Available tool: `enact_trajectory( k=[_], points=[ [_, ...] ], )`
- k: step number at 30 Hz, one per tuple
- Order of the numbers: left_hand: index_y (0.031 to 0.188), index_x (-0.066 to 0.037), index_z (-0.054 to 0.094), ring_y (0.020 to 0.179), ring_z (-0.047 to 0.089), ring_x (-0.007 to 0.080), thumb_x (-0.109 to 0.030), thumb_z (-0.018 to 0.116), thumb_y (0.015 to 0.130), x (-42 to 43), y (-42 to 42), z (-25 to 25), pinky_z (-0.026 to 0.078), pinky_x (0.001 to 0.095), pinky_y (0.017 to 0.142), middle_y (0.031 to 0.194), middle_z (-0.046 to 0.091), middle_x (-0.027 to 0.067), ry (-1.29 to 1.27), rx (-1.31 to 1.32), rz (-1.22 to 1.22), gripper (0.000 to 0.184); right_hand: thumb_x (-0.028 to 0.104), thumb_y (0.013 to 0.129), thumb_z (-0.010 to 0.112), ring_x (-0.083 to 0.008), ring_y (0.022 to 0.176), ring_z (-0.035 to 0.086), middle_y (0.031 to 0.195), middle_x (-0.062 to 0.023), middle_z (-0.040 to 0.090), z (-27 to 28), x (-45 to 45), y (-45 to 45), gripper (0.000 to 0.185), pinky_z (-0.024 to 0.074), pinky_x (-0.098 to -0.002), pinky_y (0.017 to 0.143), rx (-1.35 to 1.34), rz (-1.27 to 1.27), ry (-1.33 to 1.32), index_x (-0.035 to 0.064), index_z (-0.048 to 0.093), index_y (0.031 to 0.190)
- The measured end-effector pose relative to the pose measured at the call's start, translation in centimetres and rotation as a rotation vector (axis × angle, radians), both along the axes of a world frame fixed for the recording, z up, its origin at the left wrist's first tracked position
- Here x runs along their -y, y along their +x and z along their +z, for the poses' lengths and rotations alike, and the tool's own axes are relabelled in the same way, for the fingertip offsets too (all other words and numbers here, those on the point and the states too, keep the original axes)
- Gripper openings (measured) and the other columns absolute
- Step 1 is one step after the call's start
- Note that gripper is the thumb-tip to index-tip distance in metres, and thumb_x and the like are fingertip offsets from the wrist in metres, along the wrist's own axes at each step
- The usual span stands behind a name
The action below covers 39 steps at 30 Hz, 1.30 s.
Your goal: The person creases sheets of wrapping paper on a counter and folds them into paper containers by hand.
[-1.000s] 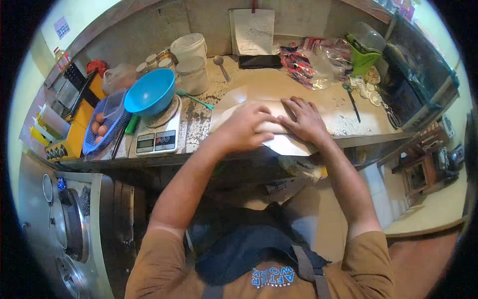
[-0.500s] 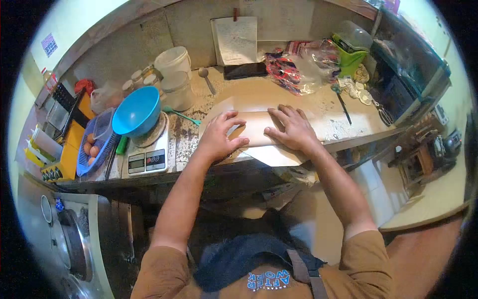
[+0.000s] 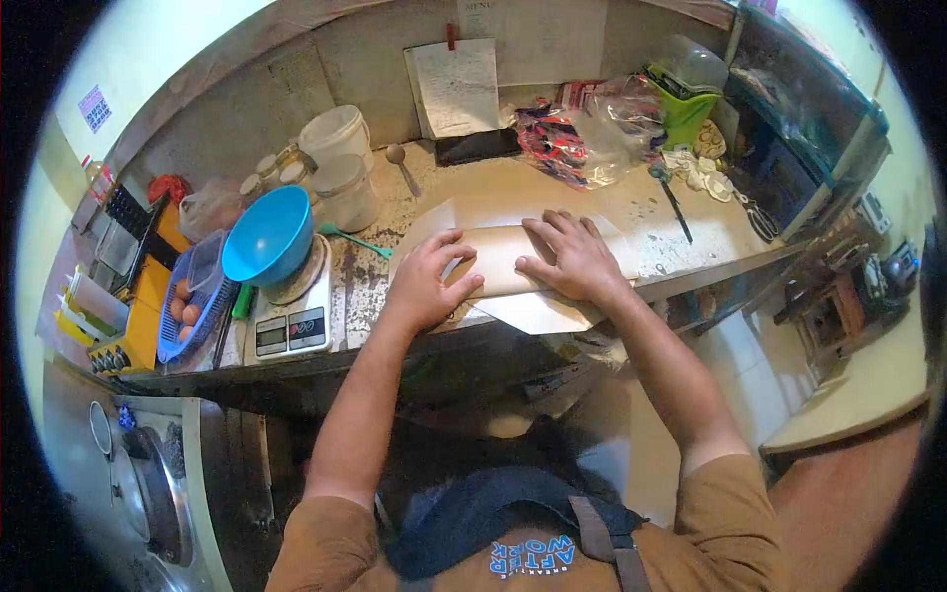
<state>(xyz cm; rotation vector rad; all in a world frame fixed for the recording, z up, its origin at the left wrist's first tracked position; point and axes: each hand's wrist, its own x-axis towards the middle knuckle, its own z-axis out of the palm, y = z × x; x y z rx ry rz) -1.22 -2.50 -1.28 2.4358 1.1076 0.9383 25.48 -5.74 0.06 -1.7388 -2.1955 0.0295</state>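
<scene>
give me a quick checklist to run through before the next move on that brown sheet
1. Left hand on the brown sheet: ok, at its left end
2. Right hand on the sheet: ok, spread over its right part
3. Whole sheet within the counter: not ok, a pale flap juts past the front edge
4. Blue bowl clear of both hands: ok, off to the left
5. Layers lined up underneath: cannot tell, hidden

head-worn view — facing forward, down at hands (image 3: 498, 276)
</scene>
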Motion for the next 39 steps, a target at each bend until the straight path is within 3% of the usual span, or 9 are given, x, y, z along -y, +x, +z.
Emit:
enact_trajectory(
  k=[15, 18, 21, 24, 25, 28, 29, 33, 39],
  points=[
    [0.107, -0.006, 0.072, 0.121, 0.059, 0.0355, -0.029, 0.079, 0.080, 0.0, 0.1, 0.0, 0.047, 0.0430, 0.101, 0.132, 0.060, 0.0180, 0.014, 0.035, -0.004, 0.036, 0.064, 0.088, 0.058, -0.0337, 0.138, 0.040, 0.145, -0.0184, 0.046, -0.5, -0.1, 0.1, 0.069, 0.0288, -0.0508, 0.114, -0.036, 0.001, 0.052, 0.0170, 0.054, 0.139],
    [0.107, -0.007, 0.071, 0.122, 0.058, 0.0351, -0.028, 0.080, 0.080, 0.1, 0.0, -0.1, 0.047, 0.0429, 0.101, 0.132, 0.060, 0.0178, 0.016, 0.025, 0.008, 0.036, 0.053, 0.089, 0.066, -0.0308, 0.119, 0.058, 0.131, -0.0172, 0.059, -1.2, -0.4, 0.8, 0.061, 0.0408, -0.0479, 0.106, -0.075, -0.003, 0.217, 0.0123, 0.059, 0.133],
    [0.108, -0.010, 0.072, 0.122, 0.057, 0.0348, -0.037, 0.077, 0.080, -0.1, 0.0, 0.0, 0.043, 0.0445, 0.105, 0.135, 0.059, 0.0148, -0.028, 0.007, 0.013, 0.039, 0.042, 0.092, 0.070, -0.0206, 0.083, 0.066, 0.094, -0.0091, 0.068, -2.1, -1.8, 2.8, 0.041, 0.0495, -0.0449, 0.097, -1.264, -0.040, 0.054, 0.0067, 0.064, 0.113],
    [0.108, -0.010, 0.072, 0.123, 0.056, 0.0352, -0.036, 0.077, 0.080, 0.0, 0.1, -0.3, 0.043, 0.0443, 0.105, 0.135, 0.059, 0.0158, -0.033, 0.030, 0.021, 0.039, 0.035, 0.094, 0.070, -0.0100, 0.056, 0.054, 0.065, 0.0032, 0.055, -2.1, -1.9, 7.3, 0.025, 0.0501, -0.0445, 0.101, -2.290, 0.038, 0.048, 0.0140, 0.060, 0.085],
    [0.108, -0.009, 0.072, 0.123, 0.056, 0.0356, -0.035, 0.078, 0.079, -0.1, 0.1, -0.3, 0.043, 0.0441, 0.105, 0.134, 0.060, 0.0168, 0.004, 0.008, 0.029, 0.039, 0.035, 0.096, 0.067, -0.0100, 0.055, 0.050, 0.056, 0.0046, 0.045, -1.8, -1.8, 7.4, 0.031, 0.0495, -0.0483, 0.102, -2.325, 0.006, 0.100, 0.0175, 0.052, 0.076],
    [0.108, -0.008, 0.072, 0.123, 0.057, 0.0360, -0.034, 0.078, 0.079, 0.0, 0.1, 0.0, 0.044, 0.0442, 0.105, 0.133, 0.060, 0.0175, -0.004, 0.012, 0.022, 0.039, 0.032, 0.098, 0.065, -0.0100, 0.054, 0.050, 0.054, 0.0043, 0.045, -1.3, -1.5, 6.6, 0.027, 0.0491, -0.0506, 0.102, -2.219, 0.005, 0.093, 0.0168, 0.054, 0.078],
    [0.108, -0.008, 0.071, 0.123, 0.057, 0.0361, -0.034, 0.078, 0.079, 0.1, 0.1, 0.2, 0.044, 0.0443, 0.105, 0.133, 0.060, 0.0177, -0.017, 0.023, 0.013, 0.039, 0.029, 0.100, 0.062, -0.0239, 0.082, 0.071, 0.056, 0.0038, 0.046, -2.0, -1.7, 7.2, 0.027, 0.0479, -0.0495, 0.102, -2.196, 0.085, 0.062, 0.0137, 0.050, 0.080],
    [0.109, -0.010, 0.072, 0.122, 0.057, 0.0356, -0.034, 0.078, 0.079, -0.2, 0.0, 0.0, 0.044, 0.0443, 0.104, 0.134, 0.060, 0.0164, -0.020, 0.013, 0.012, 0.039, 0.027, 0.101, 0.060, -0.0298, 0.116, 0.064, 0.060, 0.0019, 0.050, -2.5, -1.9, 7.5, 0.028, 0.0417, -0.0488, 0.106, -2.169, 0.121, 0.064, 0.0136, 0.050, 0.079],
    [0.106, -0.005, 0.071, 0.121, 0.059, 0.0353, -0.029, 0.081, 0.077, -0.1, 0.1, -0.1, 0.046, 0.0421, 0.102, 0.131, 0.061, 0.0183, 0.011, 0.043, 0.008, 0.039, 0.028, 0.102, 0.058, -0.0311, 0.118, 0.062, 0.078, -0.0062, 0.064, -3.3, -2.3, 8.2, 0.022, 0.0433, -0.0501, 0.106, -2.235, 0.168, 0.033, 0.0122, 0.055, 0.087]
  ],
)
